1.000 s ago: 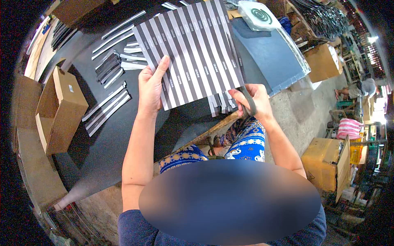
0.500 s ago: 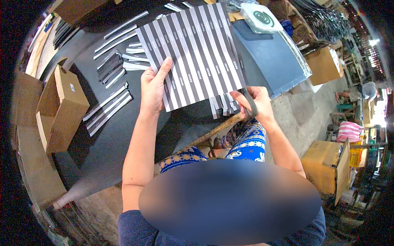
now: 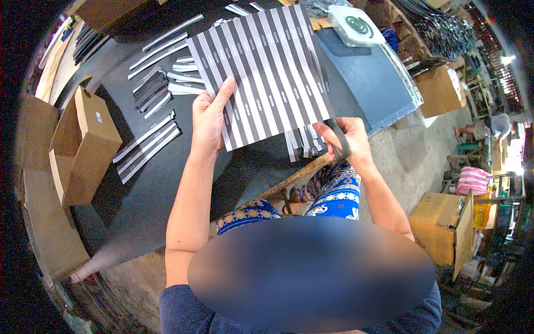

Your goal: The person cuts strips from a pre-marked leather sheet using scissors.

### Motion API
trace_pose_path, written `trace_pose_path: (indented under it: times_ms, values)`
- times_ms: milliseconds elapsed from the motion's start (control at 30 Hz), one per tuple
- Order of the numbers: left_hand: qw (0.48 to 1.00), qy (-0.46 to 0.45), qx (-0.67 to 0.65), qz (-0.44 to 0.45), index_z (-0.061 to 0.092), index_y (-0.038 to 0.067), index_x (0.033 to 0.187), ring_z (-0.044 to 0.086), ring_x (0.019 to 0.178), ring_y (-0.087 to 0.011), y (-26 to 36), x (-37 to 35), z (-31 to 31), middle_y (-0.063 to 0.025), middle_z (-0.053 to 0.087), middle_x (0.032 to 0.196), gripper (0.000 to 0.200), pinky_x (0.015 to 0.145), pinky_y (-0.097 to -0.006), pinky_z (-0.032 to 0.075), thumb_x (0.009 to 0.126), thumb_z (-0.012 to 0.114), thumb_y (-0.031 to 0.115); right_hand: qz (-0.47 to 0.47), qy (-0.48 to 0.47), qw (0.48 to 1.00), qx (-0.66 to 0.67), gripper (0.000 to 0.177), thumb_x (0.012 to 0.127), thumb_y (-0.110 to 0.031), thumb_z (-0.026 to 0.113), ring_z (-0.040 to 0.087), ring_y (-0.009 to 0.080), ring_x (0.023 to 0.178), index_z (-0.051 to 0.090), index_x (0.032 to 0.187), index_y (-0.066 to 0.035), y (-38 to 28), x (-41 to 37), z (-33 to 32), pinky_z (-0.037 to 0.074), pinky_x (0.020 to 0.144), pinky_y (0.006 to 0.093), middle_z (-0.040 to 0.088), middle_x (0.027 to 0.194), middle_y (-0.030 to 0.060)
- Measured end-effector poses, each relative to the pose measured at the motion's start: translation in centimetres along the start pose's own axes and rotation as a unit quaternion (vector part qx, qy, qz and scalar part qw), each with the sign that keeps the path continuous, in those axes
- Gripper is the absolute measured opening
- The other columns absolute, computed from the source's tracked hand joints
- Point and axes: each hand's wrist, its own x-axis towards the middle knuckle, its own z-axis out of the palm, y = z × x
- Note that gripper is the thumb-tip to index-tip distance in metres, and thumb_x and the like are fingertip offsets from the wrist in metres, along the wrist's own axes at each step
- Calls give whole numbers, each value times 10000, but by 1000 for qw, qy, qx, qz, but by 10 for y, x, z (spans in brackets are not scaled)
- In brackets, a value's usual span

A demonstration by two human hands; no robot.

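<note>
Striped sheet (image 3: 261, 78) aloft over counter (image 3: 161, 214). Left hand (image 3: 209, 125) pinching its left edge, thumb on top; right hand (image 3: 355, 140) wrapped round scissors (image 3: 341, 140) near lower right corner. Step: apparently cutting. Next move likely calls for steady sheet, straight line.

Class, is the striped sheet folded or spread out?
Spread out: the sheet shows one broad striped face with no fold visible, held at its edge by the left hand.
</note>
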Motion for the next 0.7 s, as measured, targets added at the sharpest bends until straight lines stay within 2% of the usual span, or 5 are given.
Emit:
trace_pose_path:
  times_ms: [367,433,700]
  values:
    - [1000,1,-26,-6,567,0,986,610,712,-109,-3,2,1,-62,625,882,272,614,-232,501,827,610,217,3,-2,1000,-8,386,726,-344,701,458,69,348,562,597,-8,0,2,-1,369,334,221,490,456,4]
    - [999,10,-30,-10,565,-13,974,610,706,-108,-2,1,1,-81,624,871,217,609,-242,521,840,590,156,3,1,1000,-6,385,725,-341,702,457,70,348,557,588,-13,0,1,0,369,334,221,486,453,2]
    - [999,17,-26,-21,566,-17,969,606,707,-106,-1,2,0,-81,623,872,226,612,-235,513,837,594,163,-4,1,1000,-3,394,727,-332,703,461,72,344,530,541,-31,-3,1,1,377,333,225,478,444,-1]
